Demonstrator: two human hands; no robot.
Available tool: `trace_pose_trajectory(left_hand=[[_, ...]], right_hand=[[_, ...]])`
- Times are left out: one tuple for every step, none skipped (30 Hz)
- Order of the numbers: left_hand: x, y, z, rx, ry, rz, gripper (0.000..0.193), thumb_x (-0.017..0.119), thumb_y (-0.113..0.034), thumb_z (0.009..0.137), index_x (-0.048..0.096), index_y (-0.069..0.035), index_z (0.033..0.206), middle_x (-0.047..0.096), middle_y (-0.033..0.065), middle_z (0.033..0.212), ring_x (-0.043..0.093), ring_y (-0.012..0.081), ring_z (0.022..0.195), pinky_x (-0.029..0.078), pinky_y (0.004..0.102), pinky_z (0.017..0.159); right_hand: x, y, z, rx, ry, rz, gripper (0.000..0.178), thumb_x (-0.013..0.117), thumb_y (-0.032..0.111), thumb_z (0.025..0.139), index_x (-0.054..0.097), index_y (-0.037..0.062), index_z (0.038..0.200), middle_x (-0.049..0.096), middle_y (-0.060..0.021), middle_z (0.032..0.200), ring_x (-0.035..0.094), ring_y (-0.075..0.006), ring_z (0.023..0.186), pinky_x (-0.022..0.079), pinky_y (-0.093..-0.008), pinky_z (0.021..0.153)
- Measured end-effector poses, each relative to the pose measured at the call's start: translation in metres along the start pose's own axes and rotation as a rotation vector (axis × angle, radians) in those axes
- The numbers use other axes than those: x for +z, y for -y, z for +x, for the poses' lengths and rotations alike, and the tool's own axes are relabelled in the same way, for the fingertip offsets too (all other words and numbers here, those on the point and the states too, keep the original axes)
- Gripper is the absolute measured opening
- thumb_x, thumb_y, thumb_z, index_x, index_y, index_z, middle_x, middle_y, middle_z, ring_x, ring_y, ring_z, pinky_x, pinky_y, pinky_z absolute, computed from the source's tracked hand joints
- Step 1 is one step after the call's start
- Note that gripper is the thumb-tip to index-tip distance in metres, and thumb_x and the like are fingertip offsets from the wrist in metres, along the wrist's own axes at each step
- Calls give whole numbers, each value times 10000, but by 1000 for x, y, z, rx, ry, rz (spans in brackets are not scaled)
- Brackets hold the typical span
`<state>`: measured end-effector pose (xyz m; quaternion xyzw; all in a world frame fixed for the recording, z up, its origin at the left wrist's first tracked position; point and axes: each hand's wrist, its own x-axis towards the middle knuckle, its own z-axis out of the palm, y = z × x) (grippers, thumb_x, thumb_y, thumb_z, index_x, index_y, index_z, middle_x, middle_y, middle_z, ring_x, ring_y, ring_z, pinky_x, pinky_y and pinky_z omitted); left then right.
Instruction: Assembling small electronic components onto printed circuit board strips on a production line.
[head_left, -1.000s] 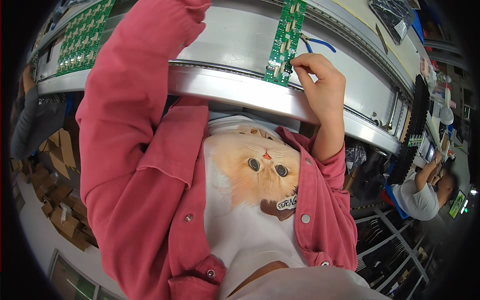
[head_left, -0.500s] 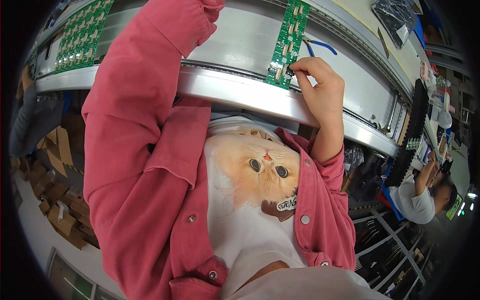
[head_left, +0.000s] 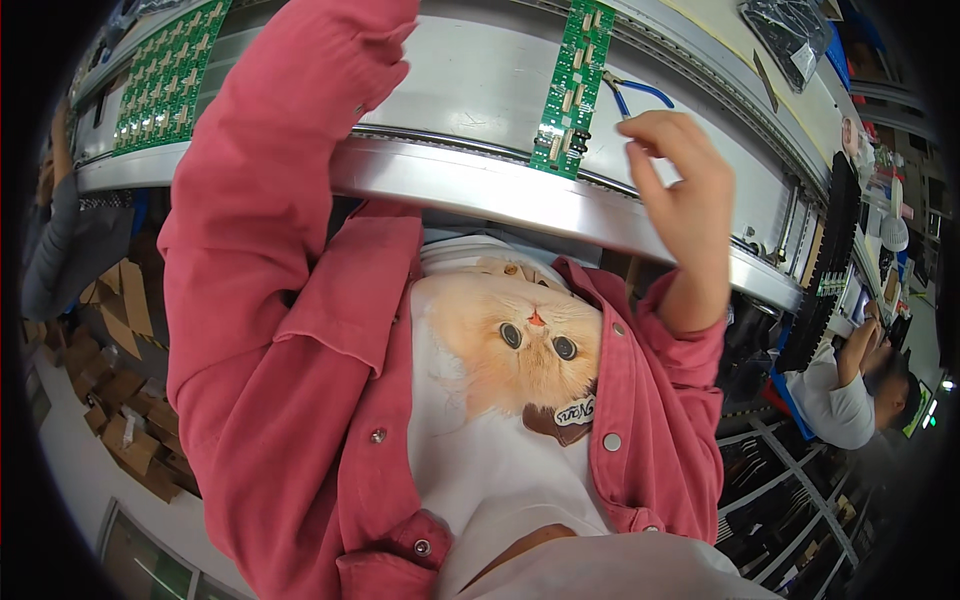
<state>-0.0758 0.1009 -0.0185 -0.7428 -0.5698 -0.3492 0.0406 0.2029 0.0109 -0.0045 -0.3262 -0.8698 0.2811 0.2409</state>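
My right hand [head_left: 688, 185] hovers over the metal rail to the right of a narrow green circuit board [head_left: 572, 85], touching nothing. Its thumb and forefinger are bent but apart, with nothing visible between them. Pale rectangular connectors run along this board, and small black parts [head_left: 579, 141] sit near its close end. Just right of the board lie pliers with blue handles [head_left: 645, 92]. My left arm in its pink sleeve [head_left: 290, 110] reaches up past the top edge, so the left hand is out of sight.
A larger green board panel [head_left: 165, 80] rests on the conveyor at the left. The silver front rail [head_left: 450, 185] crosses before me. Black packaged items [head_left: 785, 40] lie at the far right. A co-worker [head_left: 845, 400] sits at right; another person's arm [head_left: 60, 220] shows at left.
My right hand has left the narrow board's close end and moved right, its fingers parting. Black parts beneath it now show. My left sleeve has shifted slightly left.
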Motion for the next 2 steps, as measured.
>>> trace_pose_trajectory(left_hand=[[-4, -13, -3, 21, 13, -52, 113, 596, -67, 681, 675, -28, 751, 669, 164, 802, 622, 346, 742, 490, 380, 692], [-10, -26, -7, 42, 26, -103, 116, 614, -73, 670, 680, -39, 758, 674, 156, 817, 625, 337, 755, 492, 372, 695]], right_hand=[[-13, -2, 5, -20, 14, -33, 149, 574, -32, 756, 644, 20, 877, 617, -72, 895, 579, -200, 737, 461, -266, 690], [-27, -3, 11, -40, 29, -64, 146, 570, -19, 758, 637, 25, 880, 612, -77, 885, 577, -214, 729, 461, -283, 688]])
